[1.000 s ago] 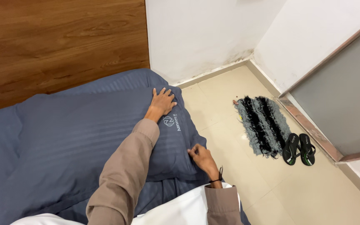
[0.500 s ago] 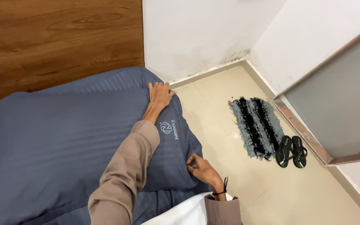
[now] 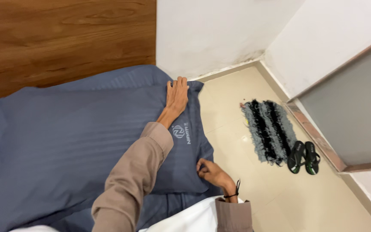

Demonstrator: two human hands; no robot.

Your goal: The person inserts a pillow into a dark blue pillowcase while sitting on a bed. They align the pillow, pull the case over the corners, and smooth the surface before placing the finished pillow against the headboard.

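Observation:
A dark blue striped pillow (image 3: 86, 141) with a small white emblem lies on a bed with a matching blue sheet (image 3: 121, 77). My left hand (image 3: 177, 95) lies flat on the pillow's far right corner, fingers stretched to its edge. My right hand (image 3: 210, 171), a black band on its wrist, curls its fingers around the pillow's near right corner at the side of the bed. Both arms wear beige sleeves.
A wooden headboard (image 3: 65, 38) stands behind the bed, next to a white wall. To the right is beige tiled floor (image 3: 237, 90) with a grey and black shaggy mat (image 3: 268, 129) and a pair of black sandals (image 3: 303, 157) by a grey door.
My left hand has slid up along the pillow to its far corner. My right hand has closed its fingers on the near corner.

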